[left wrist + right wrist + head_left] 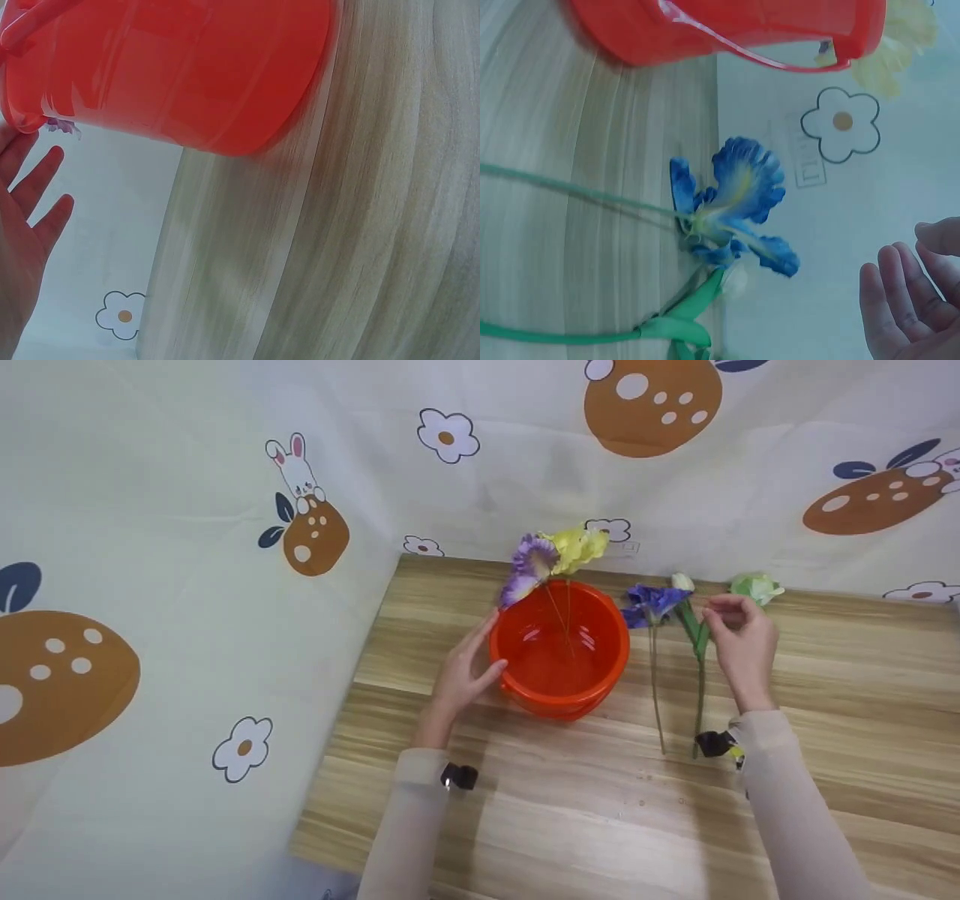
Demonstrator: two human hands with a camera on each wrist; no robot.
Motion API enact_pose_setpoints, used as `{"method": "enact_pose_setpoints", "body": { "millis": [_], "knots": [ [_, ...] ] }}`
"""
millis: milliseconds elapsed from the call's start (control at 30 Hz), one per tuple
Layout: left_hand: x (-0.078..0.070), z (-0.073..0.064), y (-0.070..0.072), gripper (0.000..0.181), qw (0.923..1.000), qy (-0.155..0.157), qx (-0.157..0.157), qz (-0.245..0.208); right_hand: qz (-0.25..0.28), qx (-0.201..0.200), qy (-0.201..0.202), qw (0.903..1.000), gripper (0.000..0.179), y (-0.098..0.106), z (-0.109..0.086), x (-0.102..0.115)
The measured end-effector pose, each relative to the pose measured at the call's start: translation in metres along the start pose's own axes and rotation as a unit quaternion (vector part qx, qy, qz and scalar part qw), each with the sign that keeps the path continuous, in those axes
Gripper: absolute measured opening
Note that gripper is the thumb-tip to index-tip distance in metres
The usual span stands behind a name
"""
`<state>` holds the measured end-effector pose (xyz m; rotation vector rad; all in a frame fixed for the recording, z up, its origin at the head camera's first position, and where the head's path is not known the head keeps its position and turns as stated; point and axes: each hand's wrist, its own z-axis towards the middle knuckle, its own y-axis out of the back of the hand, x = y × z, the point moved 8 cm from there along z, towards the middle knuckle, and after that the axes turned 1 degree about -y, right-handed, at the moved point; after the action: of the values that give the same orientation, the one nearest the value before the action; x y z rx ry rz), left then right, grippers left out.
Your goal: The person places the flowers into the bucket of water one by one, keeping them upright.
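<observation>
A: Where is the left hand point(465, 671)?
B: Left of the bucket point(559, 701), fingers extended and spread, thumb wide of them, fingertips at the rim.
A: And the right hand point(746, 645)?
B: Raised right of the bucket, empty, fingers loosely bent with a narrow gap to the thumb.
A: The flowers?
B: The purple flower point(531, 566) and yellow flower point(577, 547) have their stems in the bucket, heads above its far rim. Right of the bucket: blue flower point(655, 604) nearest, then white flower point(682, 581), both bucket-side of the right fingertips; pale green flower point(756, 587) farthest, partly behind that hand in the head view.
</observation>
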<state>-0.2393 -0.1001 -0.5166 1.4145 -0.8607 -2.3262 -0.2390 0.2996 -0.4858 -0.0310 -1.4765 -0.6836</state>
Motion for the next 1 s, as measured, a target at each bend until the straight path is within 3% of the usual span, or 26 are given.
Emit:
{"method": "enact_pose_setpoints", "body": {
  "millis": [267,1000],
  "knots": [
    [-0.001,0.001,0.001,0.069,0.9998,-0.018,-0.008,-0.008,-0.004,-0.027,-0.035,0.9990,0.022,0.023,0.004,-0.023],
    [-0.001,0.001,0.001,0.071,0.9999,-0.012,-0.008,-0.003,0.033,-0.043,-0.122,0.9910,0.020,0.057,-0.002,-0.086]
  ]
}}
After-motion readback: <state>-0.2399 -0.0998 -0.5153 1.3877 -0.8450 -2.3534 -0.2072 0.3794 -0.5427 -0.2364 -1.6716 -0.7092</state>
